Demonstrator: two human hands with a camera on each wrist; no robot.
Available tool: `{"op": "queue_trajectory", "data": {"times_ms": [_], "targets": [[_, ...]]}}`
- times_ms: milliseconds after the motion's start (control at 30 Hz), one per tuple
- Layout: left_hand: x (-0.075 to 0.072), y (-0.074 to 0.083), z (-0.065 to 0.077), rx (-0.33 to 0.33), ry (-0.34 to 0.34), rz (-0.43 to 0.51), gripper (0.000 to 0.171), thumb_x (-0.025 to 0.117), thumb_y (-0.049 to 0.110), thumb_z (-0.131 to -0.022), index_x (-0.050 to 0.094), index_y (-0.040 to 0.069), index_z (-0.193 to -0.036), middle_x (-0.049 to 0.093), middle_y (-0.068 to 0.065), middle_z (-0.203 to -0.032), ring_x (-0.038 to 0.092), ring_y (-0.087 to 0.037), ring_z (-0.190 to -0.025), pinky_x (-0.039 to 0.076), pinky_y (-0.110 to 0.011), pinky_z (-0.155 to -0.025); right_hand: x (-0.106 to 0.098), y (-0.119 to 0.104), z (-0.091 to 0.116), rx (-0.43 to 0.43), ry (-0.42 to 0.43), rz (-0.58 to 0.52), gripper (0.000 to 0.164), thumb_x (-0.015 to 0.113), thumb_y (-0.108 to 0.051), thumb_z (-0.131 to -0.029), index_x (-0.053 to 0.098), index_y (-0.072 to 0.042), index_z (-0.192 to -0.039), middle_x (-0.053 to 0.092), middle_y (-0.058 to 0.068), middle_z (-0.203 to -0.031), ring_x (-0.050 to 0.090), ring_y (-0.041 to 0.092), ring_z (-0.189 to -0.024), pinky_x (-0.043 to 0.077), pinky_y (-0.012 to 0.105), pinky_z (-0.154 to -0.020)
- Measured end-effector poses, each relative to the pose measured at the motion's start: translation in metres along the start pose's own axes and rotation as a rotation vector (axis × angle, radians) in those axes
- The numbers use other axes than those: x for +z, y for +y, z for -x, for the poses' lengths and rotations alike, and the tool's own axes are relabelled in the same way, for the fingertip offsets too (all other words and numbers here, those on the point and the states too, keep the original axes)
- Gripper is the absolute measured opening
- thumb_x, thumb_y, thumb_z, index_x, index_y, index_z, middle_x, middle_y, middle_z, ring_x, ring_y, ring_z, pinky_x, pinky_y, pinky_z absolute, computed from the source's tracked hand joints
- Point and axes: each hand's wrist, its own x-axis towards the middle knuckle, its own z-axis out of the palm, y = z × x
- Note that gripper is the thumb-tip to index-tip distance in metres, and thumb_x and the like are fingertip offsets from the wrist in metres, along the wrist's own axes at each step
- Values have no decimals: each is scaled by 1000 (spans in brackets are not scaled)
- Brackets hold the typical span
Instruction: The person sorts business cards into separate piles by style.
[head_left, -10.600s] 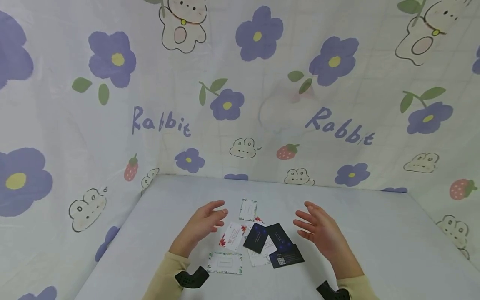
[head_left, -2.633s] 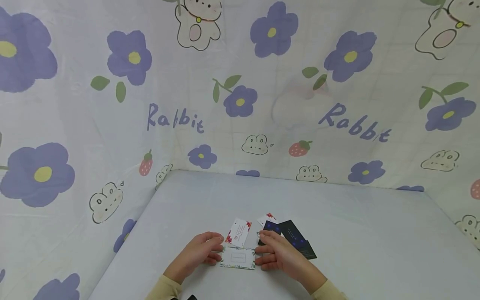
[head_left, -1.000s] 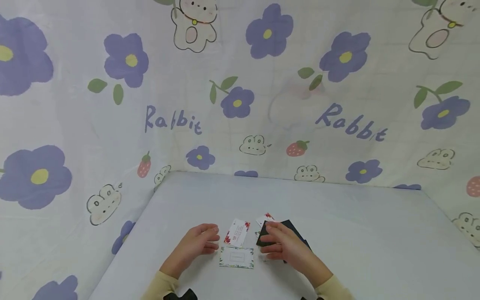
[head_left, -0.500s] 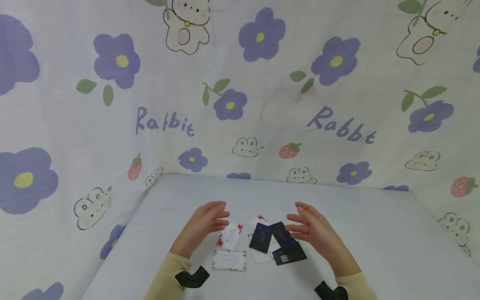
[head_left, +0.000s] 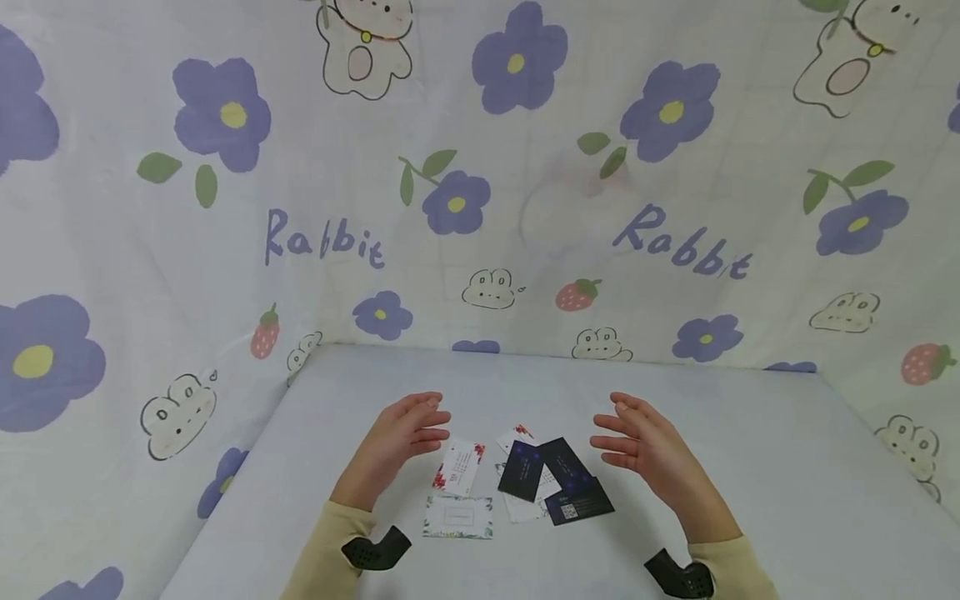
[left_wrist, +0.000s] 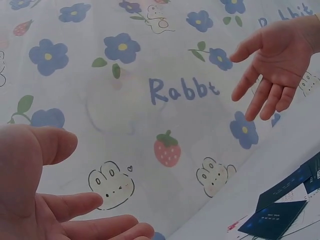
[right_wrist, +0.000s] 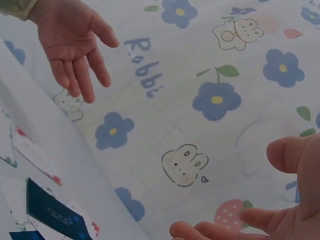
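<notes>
Right hand [head_left: 658,457] has shifted right, clear of the dark cards [head_left: 521,472], now just left of it; empty, fingers loose. Left hand [head_left: 388,442] same, nearest red-flowered card [head_left: 458,469], just to its right.

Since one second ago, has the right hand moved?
Yes: in the head view, the right hand moved rightward and upward relative to the middle printed strawberry.

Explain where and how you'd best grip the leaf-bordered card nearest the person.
I'd probably pinch the leaf-bordered card by its short left edge, from the left with the left hand. It lies flat on the table, so a free edge suits; that one faces bare surface, while the far edge sits close to the red-flowered card.
</notes>
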Motion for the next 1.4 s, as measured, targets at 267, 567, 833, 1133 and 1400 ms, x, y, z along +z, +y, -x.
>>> {"op": "queue_trajectory", "data": {"times_ms": [267,567,833,1133,1400], "targets": [[0,0,0,15,-15,-2,47,51,29,-107,50,3,-145,63,-23,-138,70,-28,-112,58,-34,-97,3,-1,0,2,3,5,65,35,-38,-112,15,-1,-161,38,34,-156,71,5,-101,57,24,-89],[2,0,4,19,-36,-19,47,50,28,-108,48,1,-146,61,-25,-138,70,-25,-108,58,-31,-96,9,3,-2,10,2,22,64,35,-38,-111,17,-1,-160,38,34,-155,71,7,-103,57,23,-87],[6,-2,1,22,-13,-20,43,52,25,-107,52,3,-144,66,-22,-134,71,-26,-105,59,-32,-94,13,4,-3,-7,-40,5,62,37,-33,-111,17,0,-160,40,33,-154,71,6,-102,57,22,-88],[7,-3,2,32,-5,-28,43,52,25,-107,53,2,-143,67,-22,-133,71,-28,-106,59,-36,-95,17,2,-2,2,-35,19,60,38,-31,-111,18,0,-159,42,32,-152,71,7,-102,57,24,-89],[9,-2,3,32,-24,-35,43,51,25,-107,52,3,-143,65,-23,-135,70,-29,-109,58,-39,-98,21,4,-2,4,-38,29,60,40,-31,-110,21,0,-158,45,31,-150,71,10,-103,57,24,-88]]}}
